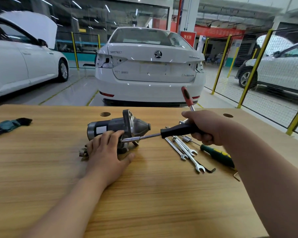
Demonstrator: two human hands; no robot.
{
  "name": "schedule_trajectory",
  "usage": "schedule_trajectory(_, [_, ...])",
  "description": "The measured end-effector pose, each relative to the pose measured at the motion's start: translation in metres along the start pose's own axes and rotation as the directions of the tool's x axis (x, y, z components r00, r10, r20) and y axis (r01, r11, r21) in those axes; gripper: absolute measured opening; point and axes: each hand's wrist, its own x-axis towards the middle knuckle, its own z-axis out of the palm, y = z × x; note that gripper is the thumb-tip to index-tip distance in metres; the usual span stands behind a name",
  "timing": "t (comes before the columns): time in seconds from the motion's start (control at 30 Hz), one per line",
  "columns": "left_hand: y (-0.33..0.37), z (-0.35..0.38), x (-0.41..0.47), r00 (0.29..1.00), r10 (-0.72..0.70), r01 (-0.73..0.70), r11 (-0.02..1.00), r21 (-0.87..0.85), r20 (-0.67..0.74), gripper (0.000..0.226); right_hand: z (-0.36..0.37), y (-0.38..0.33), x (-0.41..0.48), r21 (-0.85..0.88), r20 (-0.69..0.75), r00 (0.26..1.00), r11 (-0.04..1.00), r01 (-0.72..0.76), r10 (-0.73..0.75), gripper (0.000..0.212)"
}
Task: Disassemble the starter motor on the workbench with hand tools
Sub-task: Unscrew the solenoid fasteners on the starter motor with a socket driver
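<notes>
The starter motor (113, 127) lies on its side in the middle of the wooden workbench (144, 194), its silver cone-shaped nose pointing right. My left hand (107, 152) rests on its near side, fingers spread over the solenoid part. My right hand (205, 127) grips the black handle of a socket driver (177, 130). Its steel shaft runs left, and the socket tip (127, 140) meets the motor's flange just beside my left fingertips.
Several combination wrenches (186, 150), a green-handled screwdriver (217, 155) and a bent hex key lie to the right of the motor. A red-handled tool (187, 97) stands up behind my right hand. A hex key set (9, 125) lies far left. Parked white cars stand beyond the bench.
</notes>
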Motion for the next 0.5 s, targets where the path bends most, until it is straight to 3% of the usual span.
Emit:
schedule_trajectory(0.2, [0.000, 0.001, 0.001, 1.000, 0.014, -0.013, 0.999, 0.036, -0.026, 0.065, 0.002, 0.007, -0.006, -0.306, -0.164, 0.946, 0.926, 0.220, -0.279, 0.047])
schedule_trajectory(0.33, [-0.002, 0.003, 0.002, 0.999, 0.028, -0.027, 0.999, 0.034, -0.041, 0.064, 0.007, 0.019, -0.003, -0.393, -0.199, 0.824, 0.814, 0.428, -0.530, 0.043])
schedule_trajectory(0.4, [-0.003, 0.004, 0.003, 0.999, 0.028, -0.026, 0.999, 0.035, -0.042, 0.064, 0.010, 0.030, -0.001, -0.459, -0.242, 0.698, 0.714, 0.529, -0.673, 0.039])
schedule_trajectory(0.5, [-0.003, 0.005, 0.002, 0.999, 0.005, -0.005, 1.000, -0.008, -0.048, 0.064, 0.009, 0.051, 0.003, -0.700, -0.155, 0.294, 0.315, 0.641, -0.943, 0.038])
